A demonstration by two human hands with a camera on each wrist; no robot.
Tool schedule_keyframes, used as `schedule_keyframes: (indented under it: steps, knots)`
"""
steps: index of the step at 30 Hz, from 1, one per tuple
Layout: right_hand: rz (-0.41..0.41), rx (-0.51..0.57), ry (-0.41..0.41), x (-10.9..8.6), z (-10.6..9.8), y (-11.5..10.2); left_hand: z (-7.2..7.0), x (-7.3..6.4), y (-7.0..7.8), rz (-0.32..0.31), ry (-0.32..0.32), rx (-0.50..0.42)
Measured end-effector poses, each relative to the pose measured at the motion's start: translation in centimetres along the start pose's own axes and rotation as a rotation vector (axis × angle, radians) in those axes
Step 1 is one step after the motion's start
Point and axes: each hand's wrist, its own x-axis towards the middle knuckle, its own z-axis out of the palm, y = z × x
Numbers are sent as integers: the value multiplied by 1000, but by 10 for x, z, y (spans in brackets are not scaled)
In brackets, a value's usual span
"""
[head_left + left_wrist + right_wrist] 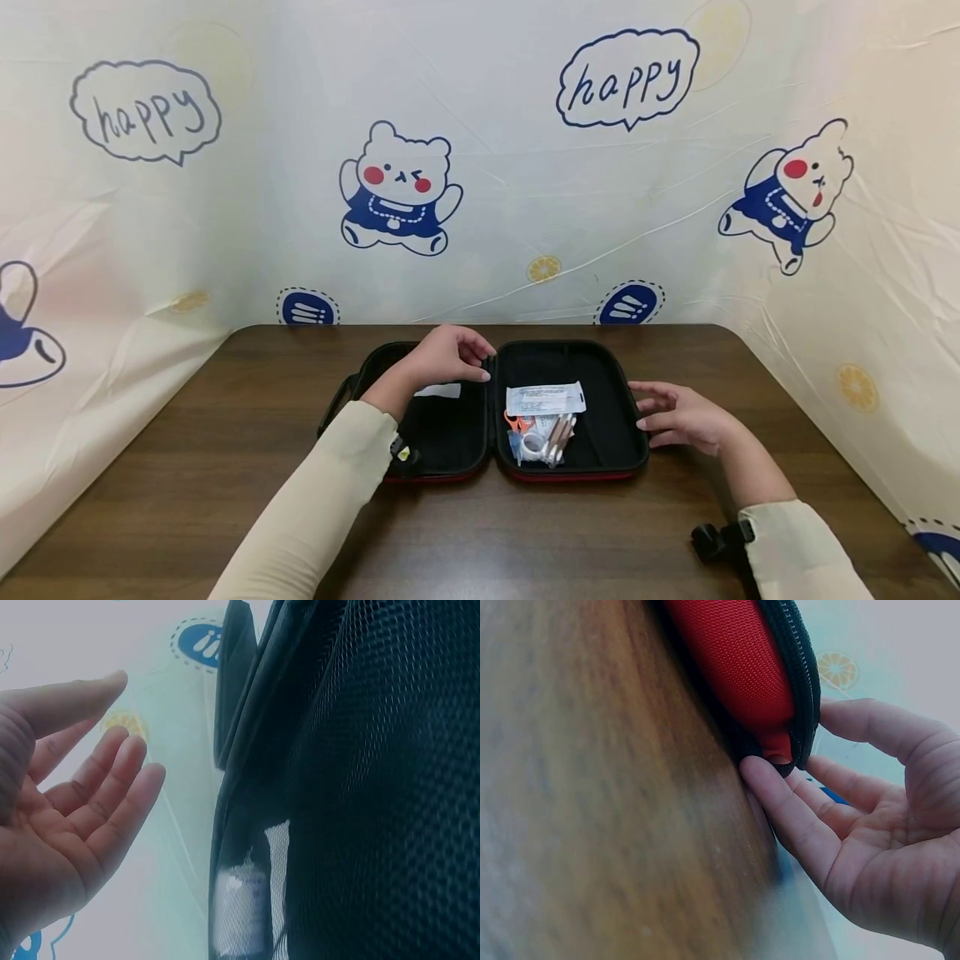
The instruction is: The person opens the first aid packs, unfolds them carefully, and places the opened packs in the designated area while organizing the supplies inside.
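An open zip case, black inside with a red outer shell, lies flat on the table. Over its left half hangs my left hand, near the middle fold, with relaxed fingers and nothing in them. Beneath black mesh in the left wrist view shows a small white labelled item. In the right half are a white printed packet, orange-handled scissors, a white tape roll and a clear bag of slim items. My right hand rests its fingertips along the case's right edge, at the zipper.
A brown wood-grain table carries the case. Behind and at both sides hangs a pale sheet printed with bears and lettering. A strap handle sticks out at the case's left side.
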Motion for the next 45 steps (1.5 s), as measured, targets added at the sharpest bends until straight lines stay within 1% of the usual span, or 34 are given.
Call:
schedule_keyframes:
  steps: [7, 14, 17, 20, 23, 26, 30, 32, 35, 41, 45]
  knots:
    - [-6, 0, -3, 0, 0, -1, 12, 10, 5, 21, -74, -31]
    - [-6, 3, -4, 0, 1, -1, 23, 23, 10, 29, -185, -24]
    - [-10, 2, -5, 0, 1, -1, 27, 29, 9, 19, -239, -28]
    - [-7, 4, -2, -1, 1, -1, 33, 36, 6, 4, -279, -29]
    - [-8, 5, -4, -1, 2, -2, 38, 42, 2, -4, -287, -12]
    - [-7, 7, -4, -2, 3, -2, 44, 47, -1, -9, -274, 14]
    - [-12, 9, -7, -2, 3, -3, 50, 50, -3, -21, -265, 65]
    - [-13, 10, -8, -2, 3, -2, 52, 51, -5, -32, -270, 87]
    - [-15, 6, -8, -2, 3, -1, 53, 52, -6, -39, -293, 108]
    - [-15, 0, -7, -2, 1, -1, 53, 51, -5, -25, -370, 150]
    - [-15, -4, -7, -2, 1, -2, 55, 50, -4, -21, -387, 197]
